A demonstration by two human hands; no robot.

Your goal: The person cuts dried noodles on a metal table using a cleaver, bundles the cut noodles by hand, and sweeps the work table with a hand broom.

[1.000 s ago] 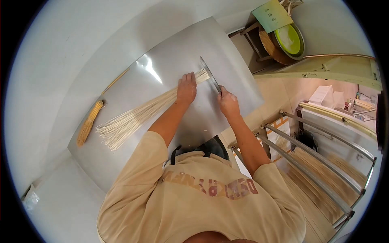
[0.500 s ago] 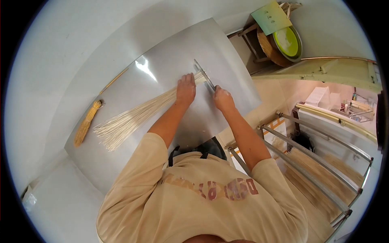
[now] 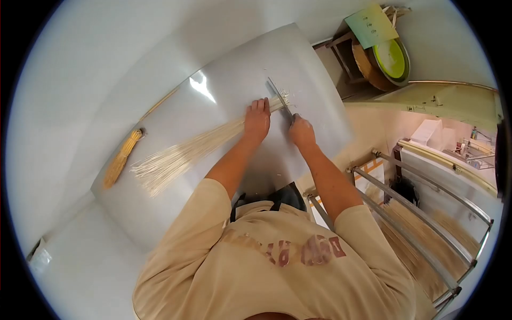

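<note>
A long bundle of pale dried noodles (image 3: 192,149) lies across the metal tabletop (image 3: 298,58), narrow at my hands and fanned out at the far left end. My left hand (image 3: 257,118) is closed over the narrow part, pressing it to the surface. In my right hand (image 3: 303,131) is the handle of a knife (image 3: 281,97), whose long blade crosses the bundle's right end just beyond my left fingers. Short cut noodle bits (image 3: 286,97) are scattered on the blade's far side. My fingertips under the left hand are partly hidden.
A straw brush (image 3: 122,158) lies at the table's left edge, near a thin stick (image 3: 159,103) along the wall. At right stands a metal rack (image 3: 416,205) with noodles hanging on it. A green bowl (image 3: 390,58) sits on a stool at the back right.
Loose short bits now lie beyond the blade, where the bundle's end was whole before. The knife stays across the noodles; the whole view has shifted slightly.
</note>
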